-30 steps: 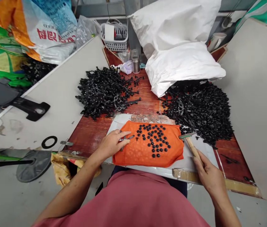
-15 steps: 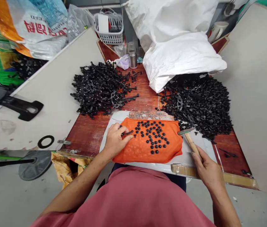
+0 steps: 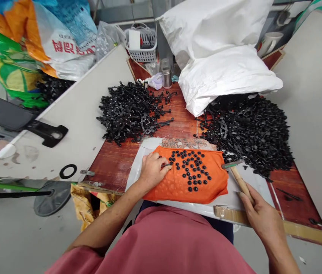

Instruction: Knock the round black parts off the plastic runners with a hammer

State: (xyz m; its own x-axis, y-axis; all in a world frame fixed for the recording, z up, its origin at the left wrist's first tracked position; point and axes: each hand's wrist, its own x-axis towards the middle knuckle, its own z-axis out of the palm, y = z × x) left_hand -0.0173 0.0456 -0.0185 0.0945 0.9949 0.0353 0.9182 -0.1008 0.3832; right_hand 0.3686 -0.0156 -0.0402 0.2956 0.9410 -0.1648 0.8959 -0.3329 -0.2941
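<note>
An orange cloth [image 3: 178,190] lies in front of me, with several small round black plastic pieces [image 3: 195,176] spread over it. My left hand [image 3: 153,173] rests on the cloth's left part, thumb and fingers pinched around a thin black plastic strip [image 3: 166,165], most of it hidden by the fingers. In my right hand [image 3: 265,211] is a hammer [image 3: 240,179], gripped by its wooden handle. Its metal head reaches the cloth's right edge; whether it touches the cloth I cannot tell.
A heap of black plastic strips [image 3: 129,110] stands at the back left, a heap of small black parts [image 3: 260,133] at the right. A white sack [image 3: 229,72] overhangs the right heap. Pale panels [image 3: 86,99] flank the red-brown tabletop [image 3: 109,163]. A metal-bodied bottle [image 3: 167,76] stands behind.
The whole view has shifted, so everything appears farther right and slightly lower. My left thumb and fingers have drawn closer together around the strip. My right hand keeps its hold on the hammer.
</note>
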